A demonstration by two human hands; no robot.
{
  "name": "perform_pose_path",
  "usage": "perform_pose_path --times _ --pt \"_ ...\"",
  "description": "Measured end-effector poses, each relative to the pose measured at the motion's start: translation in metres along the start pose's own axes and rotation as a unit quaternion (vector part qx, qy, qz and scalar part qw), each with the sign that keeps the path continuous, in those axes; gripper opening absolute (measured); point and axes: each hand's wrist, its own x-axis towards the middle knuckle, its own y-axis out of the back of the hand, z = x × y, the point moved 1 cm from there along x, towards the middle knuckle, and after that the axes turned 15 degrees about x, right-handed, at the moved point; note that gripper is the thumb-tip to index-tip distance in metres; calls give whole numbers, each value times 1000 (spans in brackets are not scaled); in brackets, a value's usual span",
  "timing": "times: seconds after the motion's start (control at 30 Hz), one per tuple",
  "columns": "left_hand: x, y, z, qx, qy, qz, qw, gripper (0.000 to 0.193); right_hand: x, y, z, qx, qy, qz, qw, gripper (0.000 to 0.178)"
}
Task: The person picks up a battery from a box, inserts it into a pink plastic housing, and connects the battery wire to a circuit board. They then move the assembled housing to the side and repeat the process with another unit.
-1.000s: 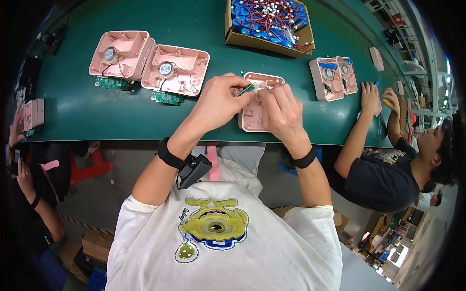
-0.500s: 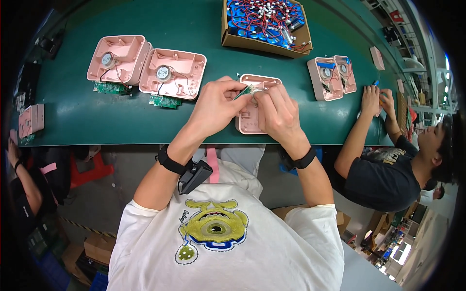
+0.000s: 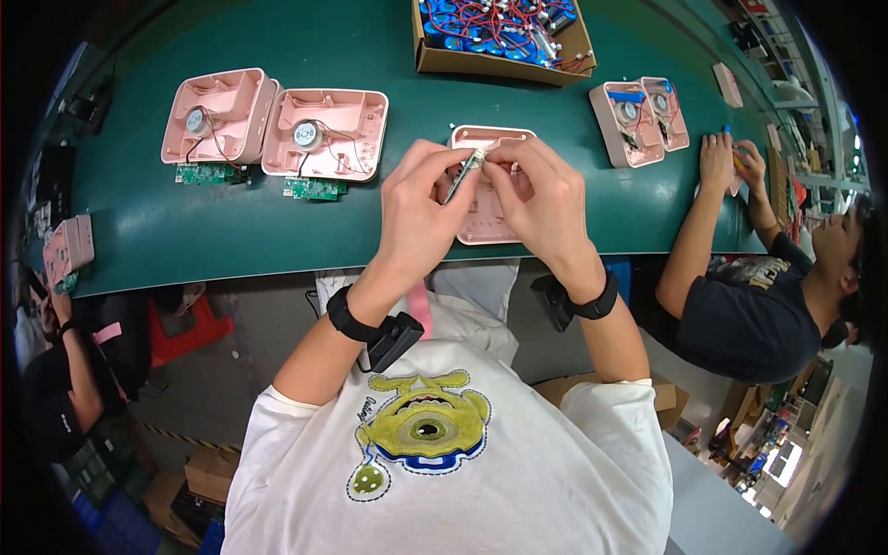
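Though smooth, rounded pink plastic shell [image 3: 486,217]

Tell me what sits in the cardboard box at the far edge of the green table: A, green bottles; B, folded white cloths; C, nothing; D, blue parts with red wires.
D: the cardboard box at the far edge of the green table holds blue parts with red wires.

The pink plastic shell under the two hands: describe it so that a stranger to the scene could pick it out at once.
On the long green worktable, look at the near edge, straight below the brown cardboard box of blue parts and red wires. The pink plastic shell lies flat there, under the left hand and right hand. Unlike the two pink shells with round speakers to its left, no speaker or circuit board shows.
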Motion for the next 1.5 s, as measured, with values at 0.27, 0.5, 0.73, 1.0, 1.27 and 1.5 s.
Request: perform_pose_path --times 0.27,0.5,0.73,1.0,1.27,1.5 --pt "-4 -9 -10 -20 -38 94 995 22 2 2 -2 49 -85 -11 995 9" --pt "-4 -18 -20 -73 -26 86 993 22 -3 -2 1 87 -110 9 990 10" --pt "-5 -22 -21 -104 -20 79 991 22 -7 -7 1 53 -32 53 997 10" --pt "-3 -15 -18 -63 -58 62 994 22 -11 -5 0 140 -115 60 982 9" --pt "-3 -16 -20 -38 -104 76 991 24 -13 -6 1 63 -34 54 996 9" --pt "0 -15 -18 -40 -108 72 991 25 -9 -7 1 35 -11 62 997 10"
